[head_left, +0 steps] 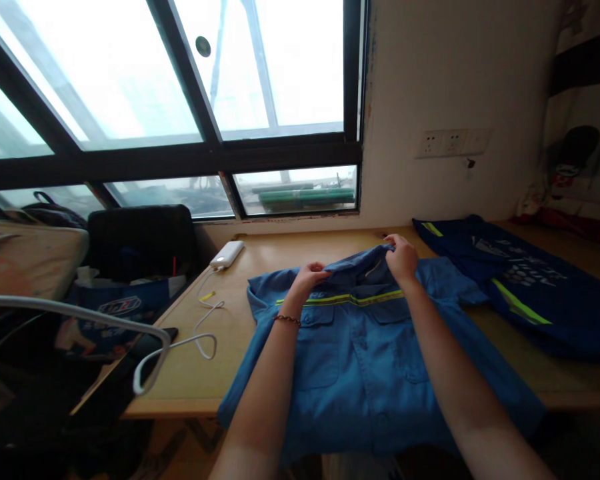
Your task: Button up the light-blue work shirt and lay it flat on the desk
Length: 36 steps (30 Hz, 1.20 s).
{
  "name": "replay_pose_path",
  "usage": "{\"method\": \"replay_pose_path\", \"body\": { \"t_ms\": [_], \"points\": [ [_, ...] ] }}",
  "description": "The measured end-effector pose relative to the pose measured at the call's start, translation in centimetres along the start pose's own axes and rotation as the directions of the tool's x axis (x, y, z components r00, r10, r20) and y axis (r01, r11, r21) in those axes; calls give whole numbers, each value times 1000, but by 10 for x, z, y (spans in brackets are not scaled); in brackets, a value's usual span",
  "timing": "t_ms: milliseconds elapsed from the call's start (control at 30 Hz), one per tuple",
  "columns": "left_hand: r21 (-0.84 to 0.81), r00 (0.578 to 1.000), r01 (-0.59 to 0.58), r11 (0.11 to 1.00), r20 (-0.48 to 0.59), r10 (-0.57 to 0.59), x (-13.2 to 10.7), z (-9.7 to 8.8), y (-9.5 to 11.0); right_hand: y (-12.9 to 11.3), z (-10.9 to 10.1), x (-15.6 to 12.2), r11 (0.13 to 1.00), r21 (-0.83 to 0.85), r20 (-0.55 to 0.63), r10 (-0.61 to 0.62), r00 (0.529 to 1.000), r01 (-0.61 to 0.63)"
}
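A blue work shirt (353, 363) with a yellow-green stripe across the chest lies front up on the table, its lower part hanging over the near edge. My left hand (310, 275) pinches the left end of its collar, a beaded bracelet on the wrist. At the collar's other end, my right hand (401, 257) grips the cloth between thumb and fingers. Between both hands the collar is raised and stretched. Buttoned chest pockets show below the stripe.
Dark blue garments (545, 287) with bright strips lie on the table's right. Toward the left sit a white power bank (227, 255) and its cable (200, 340). Behind the wooden table (190, 377) are a window and wall sockets (453, 142). A black chair (143, 233) stands left.
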<state>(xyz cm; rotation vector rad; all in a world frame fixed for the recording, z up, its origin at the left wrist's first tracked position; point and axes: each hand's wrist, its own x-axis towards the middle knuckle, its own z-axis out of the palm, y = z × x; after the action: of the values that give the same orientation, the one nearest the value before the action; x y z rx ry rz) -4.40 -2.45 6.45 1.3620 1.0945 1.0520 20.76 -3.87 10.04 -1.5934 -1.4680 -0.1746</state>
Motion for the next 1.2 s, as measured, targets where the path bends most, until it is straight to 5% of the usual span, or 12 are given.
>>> {"method": "replay_pose_path", "body": {
  "t_ms": [67, 167, 233, 300, 367, 433, 533, 633, 767, 900, 1033, 1200],
  "points": [
    [211, 980, -71, 975, -170, 108, 4, 1, -1, -4, -2, -3, 996, -90, -16, 19, 1000, -20],
    [489, 854, -78, 869, -417, 312, 5, 2, -3, -7, -1, -6, 976, -195, -16, 101, 995, -102],
    [493, 782, -30, 869, -530, 328, 4, 1, -4, -7, 2, -7, 953, -243, 3, 190, 982, -183],
    [337, 790, 8, 941, -580, 200, 5, 0, -5, -5, 6, -6, 936, -248, 32, 266, 964, -250],
    [69, 851, 33, 997, -525, 8, 6, 0, -6, -1, 10, -4, 944, -144, 109, 315, 943, -298],
    [-212, 933, 12, 977, -349, -87, 6, 1, -6, 3, 13, -1, 918, 125, 308, 324, 894, -376],
    [-466, 996, -77, 882, -78, 46, 4, 3, -5, 8, 13, 2, 629, 592, 594, 82, 800, -504],
    [-410, 992, -122, 904, -31, 120, 4, 6, -10, 11, 17, 1, 434, 739, 603, -83, 793, -516],
    [201, 975, -210, 957, -27, 220, 6, 12, -26, 17, 39, -6, 711, 530, 666, -12, 746, -462],
    [812, 994, -63, 580, -2, 111, 1, 14, -45, 18, 65, -24, 983, 185, 680, -135, 721, 10],
    [939, 976, 183, 291, -209, 64, -4, 9, -52, 12, 77, -48, 934, -147, 610, -173, 774, 324],
    [957, 974, 198, 211, -217, 68, 2, -1, -49, 16, 86, -56, 924, -337, 610, 69, 789, 179]
  ]
}}
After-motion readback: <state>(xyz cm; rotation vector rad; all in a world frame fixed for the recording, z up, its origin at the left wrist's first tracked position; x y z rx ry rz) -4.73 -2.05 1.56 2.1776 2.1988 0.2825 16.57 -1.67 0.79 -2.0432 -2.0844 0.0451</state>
